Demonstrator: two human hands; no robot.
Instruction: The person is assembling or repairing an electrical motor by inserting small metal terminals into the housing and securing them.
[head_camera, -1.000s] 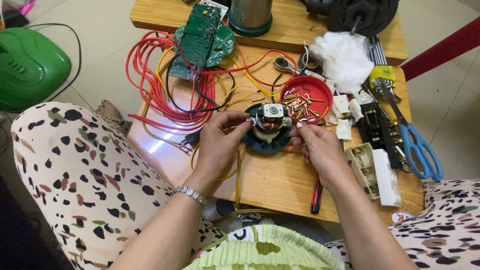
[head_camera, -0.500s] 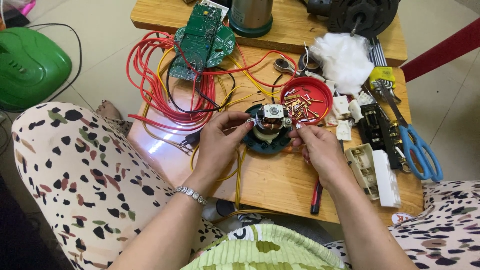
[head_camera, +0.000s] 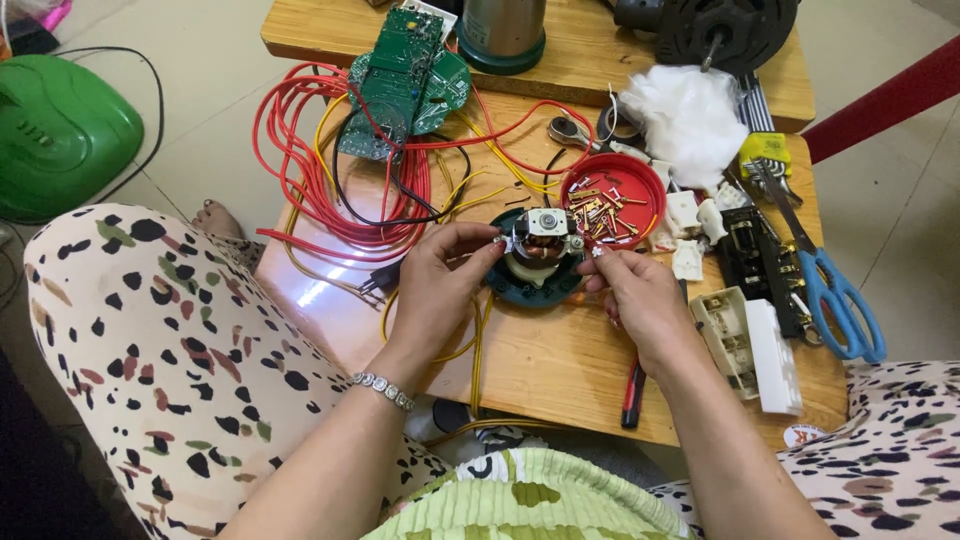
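A small electric motor (head_camera: 541, 243) with copper windings sits on a dark teal round base (head_camera: 533, 287) on the wooden table (head_camera: 560, 365). My left hand (head_camera: 440, 282) grips the motor's left side with thumb and fingers. My right hand (head_camera: 640, 297) pinches a small white part at the motor's right side. A red lid (head_camera: 634, 177) full of several screws lies just behind the motor.
Red and yellow wires (head_camera: 330, 180) coil at the left under green circuit boards (head_camera: 405, 80). Blue scissors (head_camera: 835, 295), a black part (head_camera: 750, 250), white plastic pieces (head_camera: 750, 340) and white wadding (head_camera: 685, 115) lie at the right. A green housing (head_camera: 60, 130) is on the floor.
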